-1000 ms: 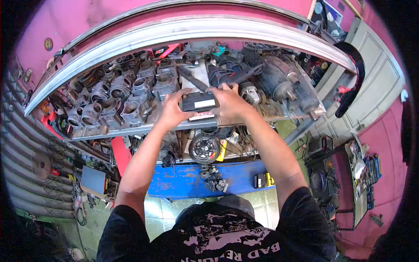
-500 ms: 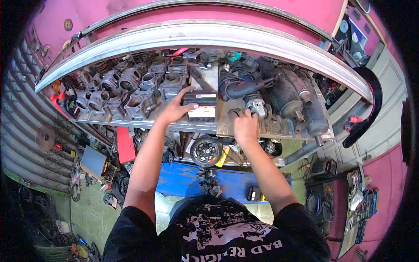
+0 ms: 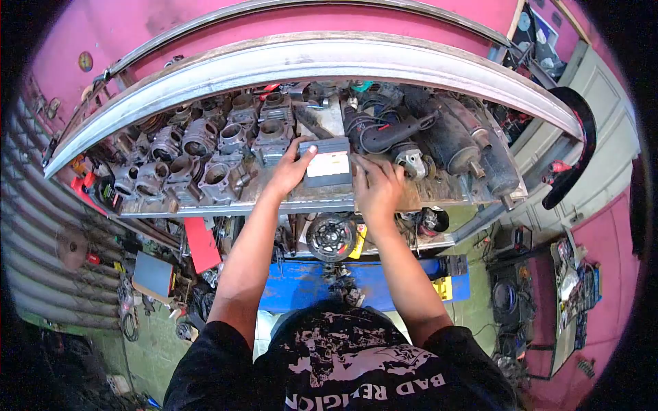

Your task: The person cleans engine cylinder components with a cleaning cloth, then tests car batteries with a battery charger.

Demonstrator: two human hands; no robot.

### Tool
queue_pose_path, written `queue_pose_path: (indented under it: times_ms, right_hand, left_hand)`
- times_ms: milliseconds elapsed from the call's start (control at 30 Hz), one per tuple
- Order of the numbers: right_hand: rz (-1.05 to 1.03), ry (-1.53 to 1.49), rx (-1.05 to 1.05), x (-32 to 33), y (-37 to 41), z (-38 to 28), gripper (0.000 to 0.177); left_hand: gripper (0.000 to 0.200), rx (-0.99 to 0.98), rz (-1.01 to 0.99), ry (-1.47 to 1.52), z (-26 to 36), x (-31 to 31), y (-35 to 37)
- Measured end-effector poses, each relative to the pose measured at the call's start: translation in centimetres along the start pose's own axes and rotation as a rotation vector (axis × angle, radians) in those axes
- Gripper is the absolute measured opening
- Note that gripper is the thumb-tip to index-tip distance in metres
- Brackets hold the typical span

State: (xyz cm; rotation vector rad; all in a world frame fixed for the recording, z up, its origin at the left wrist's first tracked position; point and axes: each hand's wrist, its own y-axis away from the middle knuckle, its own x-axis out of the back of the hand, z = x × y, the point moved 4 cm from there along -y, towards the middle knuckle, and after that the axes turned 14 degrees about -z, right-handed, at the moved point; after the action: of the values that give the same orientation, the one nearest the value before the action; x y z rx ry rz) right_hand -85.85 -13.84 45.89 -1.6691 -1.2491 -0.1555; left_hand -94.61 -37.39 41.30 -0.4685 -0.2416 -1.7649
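My left hand (image 3: 293, 168) grips the left side of a dark box with a white label (image 3: 327, 164), its thumb lying on top. The box is block-shaped, like a small battery, and is at the front of the workbench shelf (image 3: 274, 205). At the box's right edge is my right hand (image 3: 378, 181), fingers bent and fingertips against that side. Under the right hand shows a brown board (image 3: 409, 200). Just right of it lies an angle grinder (image 3: 411, 163) with a dark body and metal head.
Several metal engine cylinders (image 3: 218, 177) fill the shelf's left side. Dark exhaust mufflers (image 3: 456, 152) lie at the right. A pale beam (image 3: 315, 58) arches across the back. Below the shelf are a round wheel-like part (image 3: 331, 236) and a blue bench (image 3: 301, 281).
My right hand has moved left from beside the grinder to the box's right edge. The box has tilted and its label side shows more. The view has shifted slightly.
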Motion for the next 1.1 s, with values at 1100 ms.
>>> queue_pose_path:
  times_ms: [1100]
  right_hand:
    - [0.103,0.517,0.052,-11.5,6.4,-6.9,0.045]
  left_hand:
    - [0.048,-0.114,-0.322,0.166,-0.2,1.2,-0.8]
